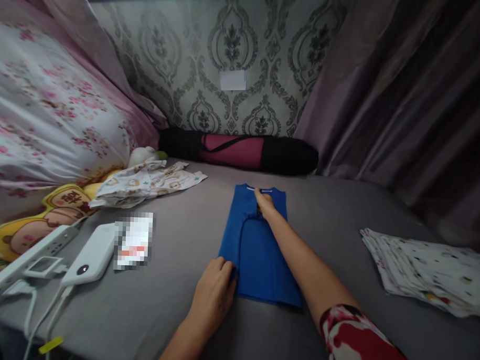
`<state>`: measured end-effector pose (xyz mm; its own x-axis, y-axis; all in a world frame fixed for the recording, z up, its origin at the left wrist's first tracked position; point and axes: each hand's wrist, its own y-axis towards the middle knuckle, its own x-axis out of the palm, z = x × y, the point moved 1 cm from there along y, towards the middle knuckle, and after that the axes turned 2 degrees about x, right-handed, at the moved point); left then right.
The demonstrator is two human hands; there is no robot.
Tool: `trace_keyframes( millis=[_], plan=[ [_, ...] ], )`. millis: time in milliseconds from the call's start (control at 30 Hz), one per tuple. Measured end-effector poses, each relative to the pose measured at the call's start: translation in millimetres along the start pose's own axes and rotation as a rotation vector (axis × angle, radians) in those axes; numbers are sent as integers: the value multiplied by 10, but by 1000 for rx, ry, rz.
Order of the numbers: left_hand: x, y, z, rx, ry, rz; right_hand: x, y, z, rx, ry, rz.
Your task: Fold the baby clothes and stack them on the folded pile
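Observation:
A blue garment [257,249] lies folded into a long strip on the grey bed sheet [333,204]. My left hand [214,294] is closed, pinching the near left corner of the blue garment. My right hand [265,203] reaches across it, fingers pressed together on the cloth near the far collar edge. My right arm lies over the garment and hides part of its right side.
A patterned white garment [145,183] lies at the left, a folded dotted cloth [429,270] at the right. A white power bank [90,256], a power strip [28,259] and cables sit near left. A black and pink roll [241,151] lies by the wall. Floral bedding [49,105] is piled left.

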<state>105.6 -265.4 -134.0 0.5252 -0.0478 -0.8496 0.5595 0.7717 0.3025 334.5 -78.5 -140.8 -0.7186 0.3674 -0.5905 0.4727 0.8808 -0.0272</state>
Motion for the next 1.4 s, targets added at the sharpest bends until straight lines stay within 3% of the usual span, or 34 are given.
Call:
trace_keyframes(
  millis=[133, 233, 367, 433, 533, 733, 833, 967, 1267, 1400],
  plan=[
    [-18, 7, 1, -13, 22, -14, -49, -156, -138, -22, -103, -22],
    [-32, 19, 29, -27, 16, -27, -92, -277, -216, -64, -356, -22],
    [-94, 25, 36, -39, -51, 1, -128, -236, -283, -152, -588, 112],
    [-134, 20, -7, -52, -68, 21, -105, -90, -326, -221, -586, 113],
    [-171, 0, -105, -38, -44, 25, 0, 209, -409, -278, -554, -13],
    [-88, 27, -188, 96, 53, -25, 349, 617, -544, -280, -588, -134],
    [-7, 76, -151, 191, 125, -88, 478, 685, -554, -269, -623, -145],
    [66, 71, -94, 189, 161, -192, 549, 724, -535, -294, -652, -139],
    [216, -2, -92, 173, 170, -190, 679, 611, -417, -368, -642, -57],
    [98, 15, -62, 178, 146, -220, 590, 691, -464, -379, -630, -132]
  ],
)
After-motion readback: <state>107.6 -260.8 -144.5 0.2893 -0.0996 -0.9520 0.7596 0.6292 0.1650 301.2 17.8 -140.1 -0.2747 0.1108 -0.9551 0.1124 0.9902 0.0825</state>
